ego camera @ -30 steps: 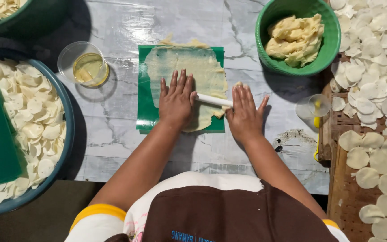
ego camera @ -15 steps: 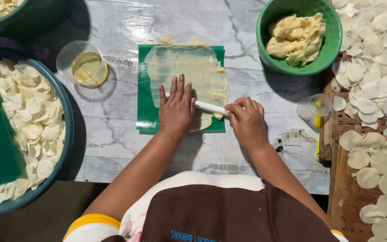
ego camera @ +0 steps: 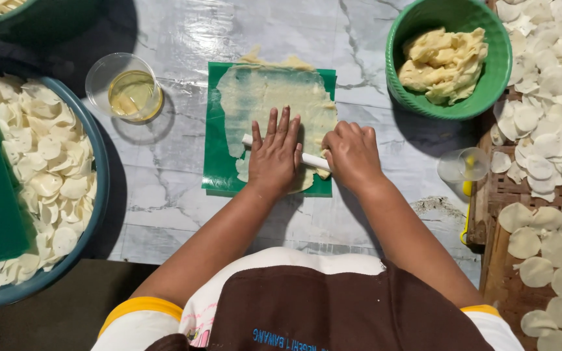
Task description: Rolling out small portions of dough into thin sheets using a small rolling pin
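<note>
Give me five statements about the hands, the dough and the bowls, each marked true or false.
1. The left hand lies flat on the white roller. True.
2. The right hand is lifted clear of the roller. False: it is curled over the roller's right end.
3. The dough sheet lies on a green mat. True.
4. The green bowl is empty. False: it holds lumps of yellow dough.
5. The clear cup holds yellow liquid. True.
</note>
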